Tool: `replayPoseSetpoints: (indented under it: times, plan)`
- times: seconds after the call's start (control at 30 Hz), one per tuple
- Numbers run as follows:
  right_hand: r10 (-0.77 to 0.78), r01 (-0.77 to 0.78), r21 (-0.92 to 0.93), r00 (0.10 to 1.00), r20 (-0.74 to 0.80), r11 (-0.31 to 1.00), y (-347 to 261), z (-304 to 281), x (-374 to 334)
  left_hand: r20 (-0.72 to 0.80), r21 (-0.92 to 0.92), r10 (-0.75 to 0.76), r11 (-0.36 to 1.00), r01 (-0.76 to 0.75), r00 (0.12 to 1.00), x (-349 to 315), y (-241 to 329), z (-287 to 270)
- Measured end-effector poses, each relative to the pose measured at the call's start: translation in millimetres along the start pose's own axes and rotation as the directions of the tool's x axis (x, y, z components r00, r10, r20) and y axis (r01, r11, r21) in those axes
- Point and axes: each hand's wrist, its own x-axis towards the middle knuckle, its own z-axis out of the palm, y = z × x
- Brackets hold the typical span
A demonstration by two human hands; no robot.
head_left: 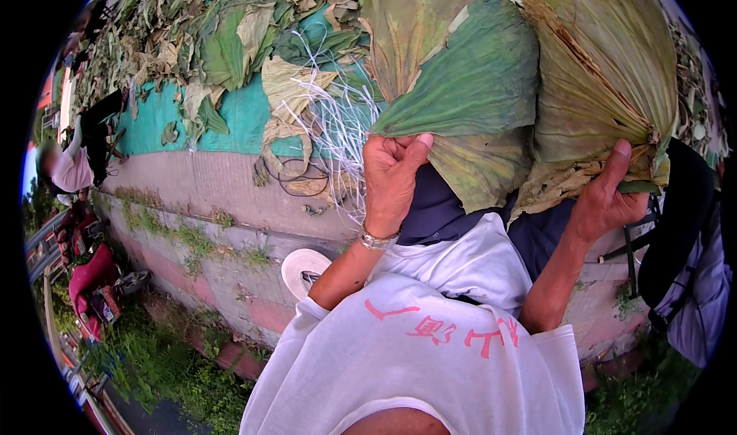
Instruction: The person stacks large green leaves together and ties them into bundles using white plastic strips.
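My left hand (pixel 390 176) is closed in a pinch on the lower corner of a dried lotus leaf (pixel 484 70), green and fan-shaped with fine ribs. My right hand (pixel 608 199) grips the narrow end of a brownish-yellow bundle of folded lotus leaves (pixel 606 74), the thumb on top and the other fingers mostly hidden underneath. Between the hands, a yellowish leaf (pixel 487 166) hangs over my lap below the green one. Another brown leaf (pixel 407 28) spreads out behind it. The green leaf's right edge lies close to the bundle; whether they touch I cannot tell.
Loose dried leaves (pixel 230 40) are heaped on a green sheet (pixel 246 120). White plastic strips (pixel 338 120) lie tangled left of my left hand. A round white object (pixel 299 270) is by my left elbow. A person (pixel 69 166) and a red scooter (pixel 92 281) are far left.
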Motion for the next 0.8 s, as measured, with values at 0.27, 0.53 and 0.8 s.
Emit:
replayPoseSetpoints:
  times: [0.27, 0.53, 0.8]
  plan:
    - [-0.005, 0.007, -0.031, 0.999, 0.037, 1.000, -3, 1, -7, -0.073, -0.017, 0.038, 0.999, -0.039, 0.997, 0, -9, -1]
    - [0.000, 0.009, -0.055, 0.987, 0.159, 0.998, -8, 3, -15, -0.065, 0.062, 0.090, 0.994, -0.086, 0.994, 4, -8, 4]
    - [0.038, -0.038, 0.000, 0.985, 0.169, 0.999, -10, 6, -17, -0.018, 0.146, 0.295, 0.946, -0.289, 0.955, 4, 4, 15]
